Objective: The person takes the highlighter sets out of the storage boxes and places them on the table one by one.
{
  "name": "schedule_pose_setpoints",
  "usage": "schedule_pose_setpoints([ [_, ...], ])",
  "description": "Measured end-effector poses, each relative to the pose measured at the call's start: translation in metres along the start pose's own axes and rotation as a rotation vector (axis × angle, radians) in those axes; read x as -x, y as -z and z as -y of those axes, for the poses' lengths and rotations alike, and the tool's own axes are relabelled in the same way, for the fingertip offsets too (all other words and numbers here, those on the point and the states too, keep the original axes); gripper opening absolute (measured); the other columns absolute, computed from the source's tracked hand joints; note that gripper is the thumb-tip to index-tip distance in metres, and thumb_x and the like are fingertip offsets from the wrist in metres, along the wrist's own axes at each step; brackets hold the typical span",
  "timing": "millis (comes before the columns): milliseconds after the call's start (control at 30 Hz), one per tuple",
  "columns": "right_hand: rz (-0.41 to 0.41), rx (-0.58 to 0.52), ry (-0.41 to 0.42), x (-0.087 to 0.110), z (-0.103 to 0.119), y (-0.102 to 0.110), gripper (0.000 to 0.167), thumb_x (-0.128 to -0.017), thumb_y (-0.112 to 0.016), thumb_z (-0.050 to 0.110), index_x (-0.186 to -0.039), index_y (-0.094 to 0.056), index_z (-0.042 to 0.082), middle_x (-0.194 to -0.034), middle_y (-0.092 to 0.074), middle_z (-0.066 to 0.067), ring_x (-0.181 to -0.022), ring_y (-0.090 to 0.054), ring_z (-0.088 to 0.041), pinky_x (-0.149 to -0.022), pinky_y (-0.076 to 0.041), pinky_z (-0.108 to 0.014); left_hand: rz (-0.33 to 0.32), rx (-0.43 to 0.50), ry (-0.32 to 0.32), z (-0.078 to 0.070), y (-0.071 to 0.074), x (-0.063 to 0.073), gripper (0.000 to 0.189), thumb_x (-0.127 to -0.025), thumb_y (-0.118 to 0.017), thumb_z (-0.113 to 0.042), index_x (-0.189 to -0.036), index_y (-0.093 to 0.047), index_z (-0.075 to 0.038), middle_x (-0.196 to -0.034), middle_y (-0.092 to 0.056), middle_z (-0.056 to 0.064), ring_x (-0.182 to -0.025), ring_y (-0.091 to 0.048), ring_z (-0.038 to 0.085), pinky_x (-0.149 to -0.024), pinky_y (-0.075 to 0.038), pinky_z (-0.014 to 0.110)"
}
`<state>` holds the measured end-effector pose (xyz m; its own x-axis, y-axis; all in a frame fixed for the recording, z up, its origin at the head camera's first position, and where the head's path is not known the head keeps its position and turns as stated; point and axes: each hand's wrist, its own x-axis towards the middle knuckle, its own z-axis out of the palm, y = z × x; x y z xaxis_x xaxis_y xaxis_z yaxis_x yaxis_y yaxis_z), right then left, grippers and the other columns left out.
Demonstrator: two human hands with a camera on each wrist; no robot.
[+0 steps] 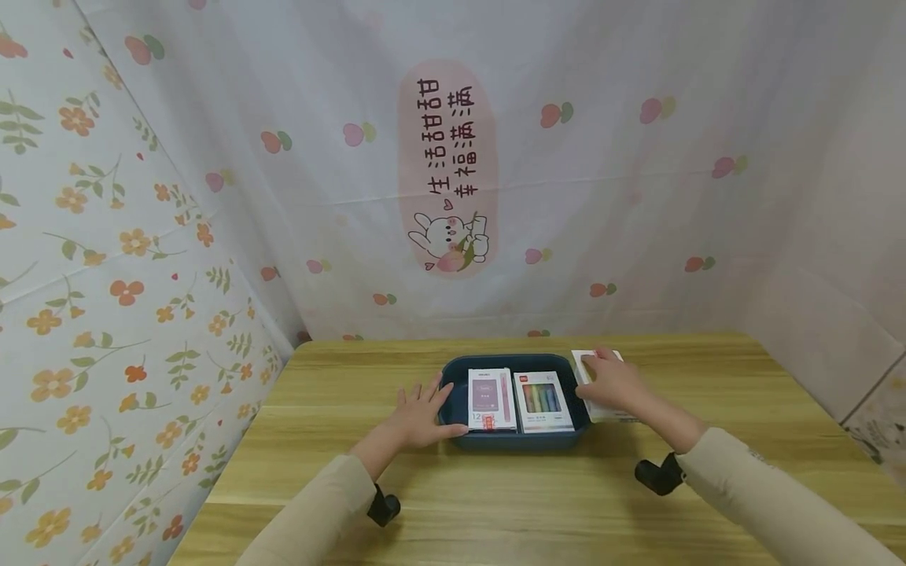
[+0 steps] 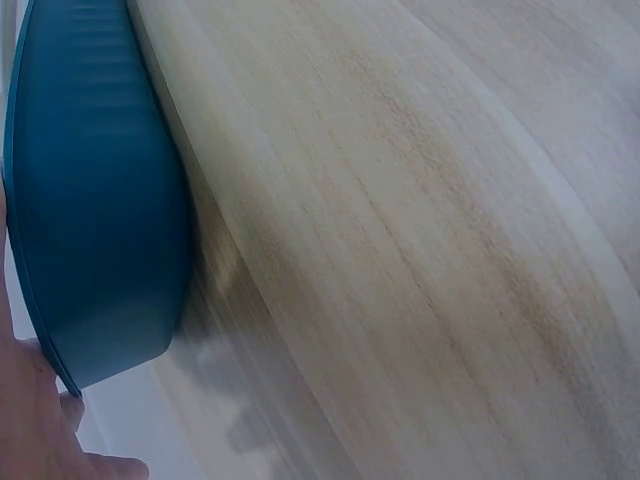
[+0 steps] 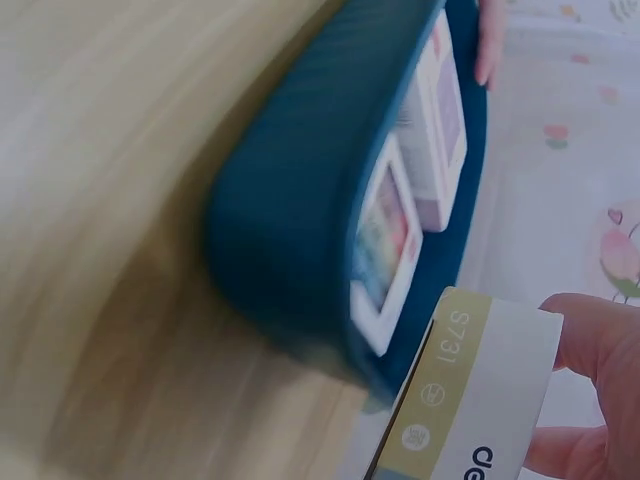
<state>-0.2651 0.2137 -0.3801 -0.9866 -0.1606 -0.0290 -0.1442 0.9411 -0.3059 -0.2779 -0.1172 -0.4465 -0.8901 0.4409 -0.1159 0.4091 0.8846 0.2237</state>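
Note:
A dark blue plastic bin [image 1: 520, 442] sits on the table with two small boxes inside. On its left is a white box with a purple panel [image 1: 488, 398]; on its right, a white box with a rainbow-coloured picture [image 1: 542, 399]. My left hand [image 1: 419, 417] rests on the bin's left rim with fingers spread. Just past the right rim, my right hand [image 1: 614, 385] pinches a white box [image 1: 606, 413] between thumb and fingers. In the right wrist view this box [image 3: 495, 385] shows a yellow-green band marked S731, and its end overlaps the bin's edge.
The wooden table [image 1: 340, 393] reaches back to a white printed curtain [image 1: 602, 196]. Another flowered curtain [image 1: 106, 314] hangs on the left. A black wrist mount [image 1: 660, 474] sticks out below the right sleeve, and another [image 1: 384, 505] below the left.

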Motion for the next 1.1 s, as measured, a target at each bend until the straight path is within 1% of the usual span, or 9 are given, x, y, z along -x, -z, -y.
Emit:
schedule_pose_setpoints([
  [200, 0.015, 0.010, -0.009, 0.018, -0.025, -0.004, 0.065, -0.078, -0.061, 0.031, -0.128, -0.046, -0.008, -0.134, -0.031, -0.037, -0.112, -0.041, -0.053, -0.082, -0.038, -0.061, -0.001, 0.006, 0.005, -0.001, 0.000, 0.001, 0.090, -0.078, -0.040, -0.075, -0.147, -0.021, -0.019, -0.154, -0.008, 0.008, -0.133, -0.019, 0.048, -0.102, -0.008, 0.066],
  [233, 0.024, 0.005, -0.015, 0.022, -0.028, -0.005, 0.065, -0.078, -0.061, 0.031, -0.129, -0.045, -0.007, -0.135, -0.030, -0.037, -0.105, -0.047, -0.051, -0.077, -0.041, -0.058, 0.001, 0.006, 0.009, -0.001, 0.000, 0.001, 0.090, -0.078, -0.040, -0.075, -0.147, -0.021, -0.020, -0.154, -0.008, 0.007, -0.133, -0.018, 0.048, -0.102, -0.007, 0.066],
  [300, 0.044, 0.011, -0.019, 0.028, -0.033, -0.009, 0.065, -0.078, -0.061, 0.031, -0.129, -0.045, -0.006, -0.136, -0.028, -0.038, -0.097, -0.052, -0.047, -0.070, -0.043, -0.051, 0.002, 0.005, 0.009, -0.001, -0.001, 0.001, 0.090, -0.078, -0.040, -0.075, -0.147, -0.020, -0.020, -0.154, -0.007, 0.007, -0.133, -0.019, 0.048, -0.102, -0.007, 0.067],
  [367, 0.067, 0.012, -0.027, 0.035, -0.037, -0.014, 0.065, -0.078, -0.061, 0.031, -0.131, -0.045, -0.004, -0.138, -0.026, -0.037, -0.087, -0.056, -0.040, -0.061, -0.041, -0.042, 0.004, 0.007, 0.010, 0.000, -0.001, 0.001, 0.091, -0.078, -0.040, -0.075, -0.147, -0.020, -0.020, -0.154, -0.007, 0.007, -0.133, -0.019, 0.048, -0.102, -0.007, 0.066],
  [433, 0.078, 0.012, -0.026, 0.042, -0.040, -0.019, 0.064, -0.077, -0.062, 0.030, -0.130, -0.046, -0.003, -0.138, -0.024, -0.037, -0.086, -0.057, -0.038, -0.059, -0.038, -0.040, 0.005, 0.009, 0.012, 0.000, -0.001, 0.000, 0.091, -0.077, -0.040, -0.076, -0.147, -0.020, -0.020, -0.154, -0.007, 0.007, -0.133, -0.018, 0.048, -0.102, -0.006, 0.066],
  [600, 0.088, 0.010, -0.014, 0.055, -0.043, -0.033, 0.063, -0.076, -0.063, 0.029, -0.127, -0.049, -0.004, -0.137, -0.026, -0.038, -0.104, -0.050, -0.050, -0.070, -0.041, -0.052, -0.001, 0.011, 0.008, 0.001, -0.001, -0.001, 0.091, -0.077, -0.038, -0.076, -0.147, -0.020, -0.019, -0.154, -0.007, 0.008, -0.133, -0.019, 0.048, -0.102, -0.007, 0.066],
  [700, 0.097, -0.001, -0.022, 0.060, -0.043, -0.040, 0.063, -0.075, -0.064, 0.029, -0.126, -0.050, -0.004, -0.136, -0.027, -0.037, -0.106, -0.047, -0.053, -0.074, -0.041, -0.056, 0.001, 0.007, 0.006, 0.001, 0.000, 0.000, 0.091, -0.078, -0.039, -0.075, -0.147, -0.020, -0.019, -0.154, -0.007, 0.008, -0.133, -0.019, 0.048, -0.102, -0.007, 0.067],
  [867, 0.101, 0.010, -0.034, 0.066, -0.043, -0.049, 0.064, -0.072, -0.066, 0.030, -0.126, -0.051, -0.002, -0.136, -0.029, -0.035, -0.099, -0.050, -0.054, -0.069, -0.043, -0.053, 0.008, 0.017, 0.007, -0.001, 0.002, 0.001, 0.090, -0.079, -0.041, -0.074, -0.147, -0.020, -0.019, -0.154, -0.007, 0.008, -0.133, -0.020, 0.047, -0.102, -0.007, 0.066],
  [1100, 0.112, 0.028, -0.020, 0.073, -0.044, -0.057, 0.070, -0.071, -0.069, 0.031, -0.129, -0.048, -0.002, -0.138, -0.027, -0.036, -0.112, -0.042, -0.056, -0.084, -0.032, -0.067, 0.007, 0.041, 0.009, -0.002, 0.003, 0.002, 0.089, -0.079, -0.042, -0.073, -0.147, -0.021, -0.018, -0.154, -0.007, 0.007, -0.133, -0.019, 0.047, -0.103, -0.007, 0.066],
])
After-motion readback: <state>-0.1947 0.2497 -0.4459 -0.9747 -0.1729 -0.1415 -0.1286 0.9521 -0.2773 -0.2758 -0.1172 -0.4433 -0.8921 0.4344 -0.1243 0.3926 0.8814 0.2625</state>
